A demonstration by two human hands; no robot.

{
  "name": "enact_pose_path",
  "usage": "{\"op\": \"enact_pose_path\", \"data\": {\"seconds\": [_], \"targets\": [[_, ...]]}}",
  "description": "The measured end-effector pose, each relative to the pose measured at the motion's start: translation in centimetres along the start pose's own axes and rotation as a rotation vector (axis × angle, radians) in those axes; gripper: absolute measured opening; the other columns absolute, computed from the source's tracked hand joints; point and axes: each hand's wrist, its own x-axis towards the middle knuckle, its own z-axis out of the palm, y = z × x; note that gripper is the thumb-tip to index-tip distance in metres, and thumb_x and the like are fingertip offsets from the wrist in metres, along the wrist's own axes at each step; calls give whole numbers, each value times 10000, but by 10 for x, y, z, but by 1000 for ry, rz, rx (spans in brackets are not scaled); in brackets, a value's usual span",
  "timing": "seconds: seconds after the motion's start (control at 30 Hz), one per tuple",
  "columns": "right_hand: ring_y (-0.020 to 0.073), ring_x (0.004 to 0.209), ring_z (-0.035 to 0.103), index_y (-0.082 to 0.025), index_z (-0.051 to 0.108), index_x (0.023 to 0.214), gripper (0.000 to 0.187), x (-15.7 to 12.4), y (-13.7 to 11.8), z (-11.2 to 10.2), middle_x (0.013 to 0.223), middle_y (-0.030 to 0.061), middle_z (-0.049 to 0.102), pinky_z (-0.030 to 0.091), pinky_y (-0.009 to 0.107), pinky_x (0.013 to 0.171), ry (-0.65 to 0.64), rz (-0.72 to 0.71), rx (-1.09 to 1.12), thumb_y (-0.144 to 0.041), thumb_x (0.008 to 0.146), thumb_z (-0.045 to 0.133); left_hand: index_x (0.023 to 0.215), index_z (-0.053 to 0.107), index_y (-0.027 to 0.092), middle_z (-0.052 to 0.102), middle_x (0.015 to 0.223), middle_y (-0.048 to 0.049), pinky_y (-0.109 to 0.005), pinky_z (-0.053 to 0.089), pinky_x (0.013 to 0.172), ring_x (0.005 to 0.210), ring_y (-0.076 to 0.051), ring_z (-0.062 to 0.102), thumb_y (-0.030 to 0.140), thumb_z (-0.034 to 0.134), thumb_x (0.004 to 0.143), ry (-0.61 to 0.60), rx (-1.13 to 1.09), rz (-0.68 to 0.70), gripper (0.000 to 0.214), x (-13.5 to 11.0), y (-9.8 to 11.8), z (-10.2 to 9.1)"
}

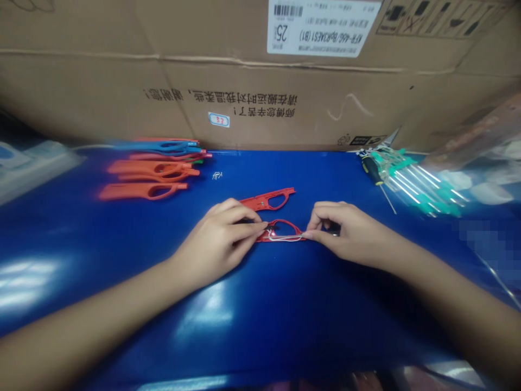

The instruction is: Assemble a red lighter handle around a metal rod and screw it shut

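My left hand (222,233) is closed, thumb and finger pinching the left part of a red lighter shell half (290,222) with an oval finger opening. A thin white wire (285,239) loops across this shell along its lower edge. At the shell's right end, the fingertips of my right hand (350,231) are pinched together on the wire. A small dark, shiny thing (334,229) shows under my right fingers; its kind is unclear. Just behind lies a matching red shell half (260,202), inner side up, its left end hidden by my left hand.
Orange, red and blue lighter shells (150,171) lie stacked at the back left. Small white pieces (217,175) sit beside them. At the right are a black-and-yellow screwdriver (372,170) and a bundle of metal tubes with green parts (423,184). A cardboard box (122,81) walls the back.
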Motion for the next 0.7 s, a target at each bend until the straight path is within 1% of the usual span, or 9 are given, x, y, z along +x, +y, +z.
{"op": "enact_pose_path", "data": {"seconds": [0.1,0.23,0.3,0.4,0.47,0.53,0.63,0.7], "targets": [[130,696,561,-215,669,766,183,0,0,0,816,12,660,409,302,678,-1,-3,-2,-316,918,650,1030,774,204,740,1055,-81,-391,494,817,948,-224,619,203,594,970,-26,26,-3,190,0,3,-1],[117,672,546,-215,664,758,163,0,-1,-1,802,0,655,407,286,658,-1,3,0,-284,906,663,1105,760,211,737,1080,-85,-395,476,791,957,-237,629,259,594,968,-83,160,34,221,1,7,-7],[118,675,552,-216,664,760,159,0,-1,-2,801,0,659,406,282,656,-3,-2,-7,-278,906,662,1143,750,216,736,1090,-89,-388,485,780,961,-241,637,299,598,968,-116,216,63,246,0,8,-10],[121,681,562,-217,661,765,158,-1,-1,-3,802,2,668,402,283,662,-5,-8,-26,-273,912,652,1154,743,220,733,1090,-87,-371,513,793,957,-230,648,318,594,979,-142,242,85,250,-2,7,-13],[128,695,567,-219,655,771,154,-2,0,-3,805,3,671,405,295,697,-6,-23,-52,-272,915,647,1132,744,222,732,1072,-79,-359,517,798,943,-217,655,321,590,987,-137,236,87,234,-3,5,-13],[142,741,580,-223,645,804,126,-3,0,-4,823,4,673,408,323,771,-10,-59,-96,-268,922,638,1121,738,220,729,1048,-71,-350,510,796,932,-209,662,326,585,993,-134,222,83,226,-3,4,-12],[171,858,604,-238,642,929,33,-4,-1,-4,906,16,681,399,365,866,-17,-133,-138,-250,938,613,1259,675,205,716,1034,-74,-345,492,784,933,-210,663,340,572,1002,-154,207,63,307,-3,3,-11],[184,938,611,-254,642,1026,92,-6,-5,-3,1002,28,677,399,373,896,-13,-171,-136,-241,950,590,1332,632,213,701,1018,-72,-342,477,761,912,-209,652,350,554,1013,-175,208,58,355,-2,3,-10]]}}
